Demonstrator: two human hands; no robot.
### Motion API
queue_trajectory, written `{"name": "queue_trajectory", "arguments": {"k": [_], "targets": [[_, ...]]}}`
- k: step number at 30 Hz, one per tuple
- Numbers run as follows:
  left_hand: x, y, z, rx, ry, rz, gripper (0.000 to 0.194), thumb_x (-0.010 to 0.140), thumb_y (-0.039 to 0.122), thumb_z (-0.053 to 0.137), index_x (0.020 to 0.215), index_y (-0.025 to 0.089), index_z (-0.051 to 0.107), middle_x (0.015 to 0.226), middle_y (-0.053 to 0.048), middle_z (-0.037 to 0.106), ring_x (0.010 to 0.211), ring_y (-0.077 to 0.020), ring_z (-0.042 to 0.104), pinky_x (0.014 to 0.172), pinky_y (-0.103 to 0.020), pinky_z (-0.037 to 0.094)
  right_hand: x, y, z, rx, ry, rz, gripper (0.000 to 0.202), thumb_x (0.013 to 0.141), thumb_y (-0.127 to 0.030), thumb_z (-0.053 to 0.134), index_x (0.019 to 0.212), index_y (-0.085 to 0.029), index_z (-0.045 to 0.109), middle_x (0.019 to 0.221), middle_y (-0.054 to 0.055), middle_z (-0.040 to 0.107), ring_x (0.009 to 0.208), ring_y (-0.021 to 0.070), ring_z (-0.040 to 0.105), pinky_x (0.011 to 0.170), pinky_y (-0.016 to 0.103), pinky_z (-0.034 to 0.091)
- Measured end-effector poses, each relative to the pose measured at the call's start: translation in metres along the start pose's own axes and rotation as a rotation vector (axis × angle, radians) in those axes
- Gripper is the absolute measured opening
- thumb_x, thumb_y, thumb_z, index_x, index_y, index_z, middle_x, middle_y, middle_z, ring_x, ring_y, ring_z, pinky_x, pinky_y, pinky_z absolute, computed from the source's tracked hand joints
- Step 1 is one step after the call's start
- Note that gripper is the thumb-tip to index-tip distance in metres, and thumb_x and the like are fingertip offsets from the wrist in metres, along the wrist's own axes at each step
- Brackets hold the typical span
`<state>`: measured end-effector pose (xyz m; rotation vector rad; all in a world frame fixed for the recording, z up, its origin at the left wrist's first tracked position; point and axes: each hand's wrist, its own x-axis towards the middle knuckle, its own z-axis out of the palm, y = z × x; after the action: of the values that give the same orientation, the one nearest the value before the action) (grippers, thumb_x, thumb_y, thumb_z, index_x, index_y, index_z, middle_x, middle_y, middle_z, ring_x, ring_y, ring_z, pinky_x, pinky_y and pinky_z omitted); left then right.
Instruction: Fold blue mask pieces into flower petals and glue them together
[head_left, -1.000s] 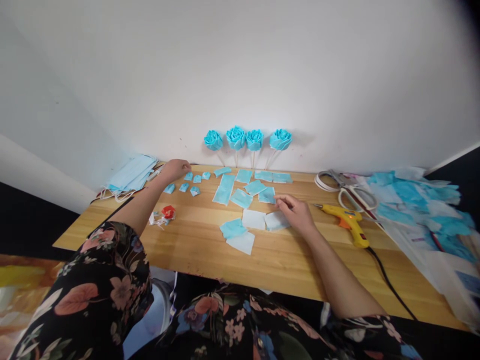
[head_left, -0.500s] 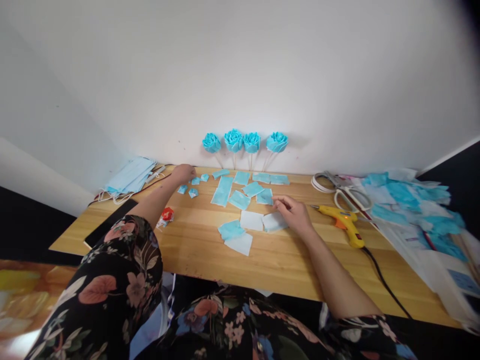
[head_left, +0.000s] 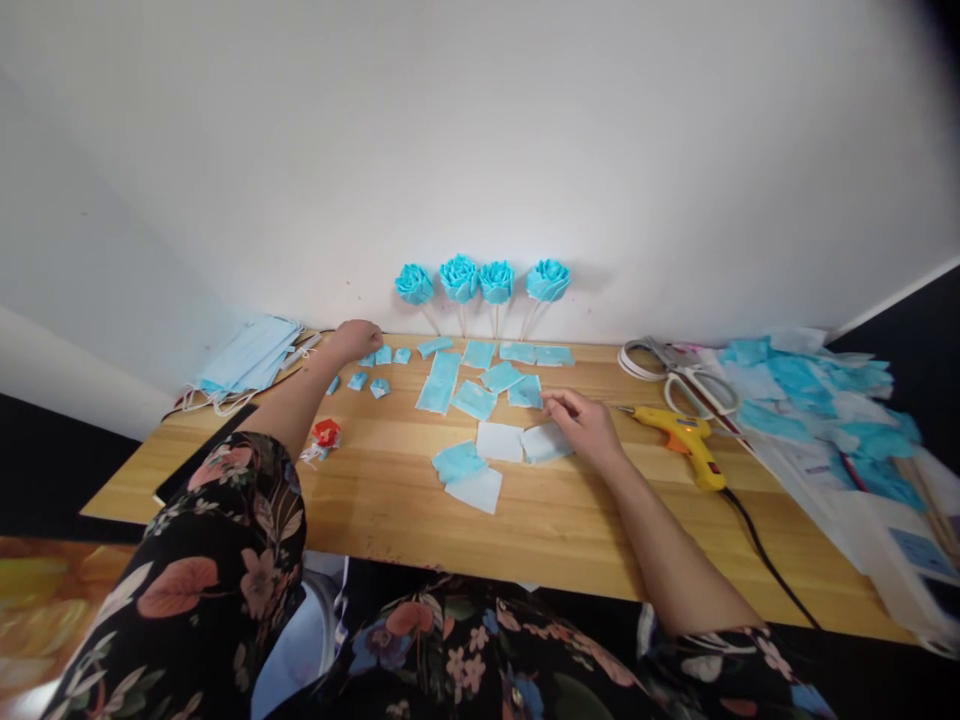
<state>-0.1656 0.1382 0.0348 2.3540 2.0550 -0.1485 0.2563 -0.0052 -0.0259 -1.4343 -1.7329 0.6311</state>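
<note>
At the back left of the table, my left hand [head_left: 358, 341] is closed beside small folded blue pieces [head_left: 383, 355]; what its fingers hold, if anything, is hidden. My right hand [head_left: 583, 425] rests over a pale cloth piece [head_left: 545, 443], its fingers curled together near the corner of a blue piece [head_left: 524, 391]; I cannot make out anything between them. Flat blue rectangles [head_left: 439, 382] lie across the middle. Nearer the front edge are another blue piece [head_left: 458, 462] and a white one [head_left: 477, 489].
Blue flowers on sticks [head_left: 459, 278] lean at the wall. A yellow glue gun [head_left: 694, 445], white-handled scissors [head_left: 701, 393] and blue scraps [head_left: 810, 390] lie right. Masks [head_left: 247, 355], a dark phone-like slab [head_left: 202, 455] and a red wrapped item [head_left: 326, 433] are left.
The view has shifted slightly. My left hand has moved a little left, uncovering more small folded pieces. My right hand has hardly moved.
</note>
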Motion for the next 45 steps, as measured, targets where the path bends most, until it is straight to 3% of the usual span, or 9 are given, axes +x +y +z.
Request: {"name": "queue_trajectory", "arguments": {"k": [5, 10, 16, 20, 26, 31, 35, 40, 45], "targets": [[-0.004, 0.002, 0.006, -0.048, 0.017, 0.003, 0.035, 0.084, 0.03, 0.051, 0.105, 0.021, 0.078, 0.106, -0.01, 0.078, 0.1, -0.026, 0.068, 0.083, -0.028, 0.046, 0.0, 0.001, 0.0, -0.009, -0.004, 0.0, 0.028, 0.089, -0.036, 0.053, 0.101, -0.022, 0.074, 0.08, 0.003, 0.077, 0.07, 0.0186, 0.068, 0.069, 0.03, 0.05], [-0.015, 0.001, -0.006, -0.061, 0.042, 0.01, 0.045, 0.089, 0.031, 0.043, 0.123, 0.021, 0.072, 0.121, -0.009, 0.075, 0.108, -0.0251, 0.067, 0.085, -0.027, 0.046, -0.001, 0.001, 0.0, -0.007, -0.013, 0.005, 0.029, 0.089, -0.037, 0.053, 0.102, -0.022, 0.074, 0.08, 0.003, 0.077, 0.071, 0.0186, 0.068, 0.068, 0.03, 0.05], [-0.036, 0.01, -0.011, -0.027, -0.113, 0.079, 0.025, 0.079, 0.027, 0.056, 0.088, 0.023, 0.079, 0.092, -0.003, 0.079, 0.085, -0.0209, 0.068, 0.071, -0.026, 0.043, -0.001, -0.001, 0.001, 0.0, -0.017, 0.012, 0.031, 0.089, -0.039, 0.053, 0.103, -0.022, 0.075, 0.081, 0.004, 0.078, 0.071, 0.0191, 0.068, 0.07, 0.031, 0.049], [-0.045, 0.013, -0.009, 0.002, -0.162, 0.092, 0.023, 0.075, 0.023, 0.057, 0.085, 0.024, 0.079, 0.094, -0.004, 0.079, 0.086, -0.0219, 0.068, 0.071, -0.027, 0.043, -0.001, -0.003, 0.001, -0.005, -0.017, 0.02, 0.031, 0.088, -0.039, 0.053, 0.103, -0.022, 0.075, 0.081, 0.004, 0.077, 0.07, 0.0189, 0.067, 0.069, 0.031, 0.049], [-0.048, 0.015, -0.005, 0.022, -0.204, 0.074, 0.02, 0.071, 0.02, 0.057, 0.071, 0.023, 0.077, 0.075, -0.004, 0.076, 0.077, -0.0226, 0.068, 0.071, -0.029, 0.044, -0.001, 0.0, 0.001, 0.0, -0.016, 0.011, 0.029, 0.089, -0.038, 0.054, 0.103, -0.022, 0.074, 0.081, 0.003, 0.077, 0.071, 0.0185, 0.067, 0.069, 0.03, 0.049], [-0.051, 0.018, 0.0, 0.051, -0.189, 0.099, 0.017, 0.07, 0.017, 0.056, 0.064, 0.021, 0.072, 0.066, -0.004, 0.072, 0.067, -0.0205, 0.064, 0.064, -0.029, 0.04, -0.001, 0.001, 0.001, -0.017, -0.017, 0.008, 0.029, 0.089, -0.036, 0.054, 0.103, -0.023, 0.074, 0.082, 0.003, 0.077, 0.07, 0.0183, 0.067, 0.069, 0.03, 0.048], [-0.056, 0.019, -0.009, 0.068, -0.138, 0.131, 0.019, 0.073, 0.018, 0.053, 0.067, 0.02, 0.07, 0.07, -0.004, 0.073, 0.065, -0.018, 0.062, 0.06, -0.027, 0.036, 0.0, 0.001, 0.001, -0.013, -0.019, 0.005, 0.03, 0.088, -0.037, 0.053, 0.104, -0.022, 0.075, 0.082, 0.003, 0.077, 0.071, 0.0182, 0.067, 0.07, 0.03, 0.048], [-0.054, 0.03, -0.028, 0.084, -0.006, 0.173, 0.024, 0.081, 0.023, 0.048, 0.078, 0.018, 0.072, 0.081, -0.009, 0.075, 0.07, -0.0197, 0.063, 0.063, -0.029, 0.035, 0.0, 0.001, 0.002, -0.019, -0.028, 0.014, 0.032, 0.088, -0.038, 0.053, 0.104, -0.021, 0.075, 0.08, 0.003, 0.077, 0.069, 0.0178, 0.066, 0.069, 0.03, 0.048], [-0.042, 0.047, -0.02, 0.101, -0.007, 0.32, 0.018, 0.081, 0.019, 0.053, 0.075, 0.019, 0.07, 0.088, -0.008, 0.076, 0.08, -0.0192, 0.065, 0.072, -0.028, 0.038, 0.001, 0.002, 0.002, -0.019, -0.027, 0.035, 0.033, 0.088, -0.038, 0.053, 0.105, -0.021, 0.075, 0.08, 0.003, 0.077, 0.07, 0.018, 0.066, 0.069, 0.03, 0.048]]}}
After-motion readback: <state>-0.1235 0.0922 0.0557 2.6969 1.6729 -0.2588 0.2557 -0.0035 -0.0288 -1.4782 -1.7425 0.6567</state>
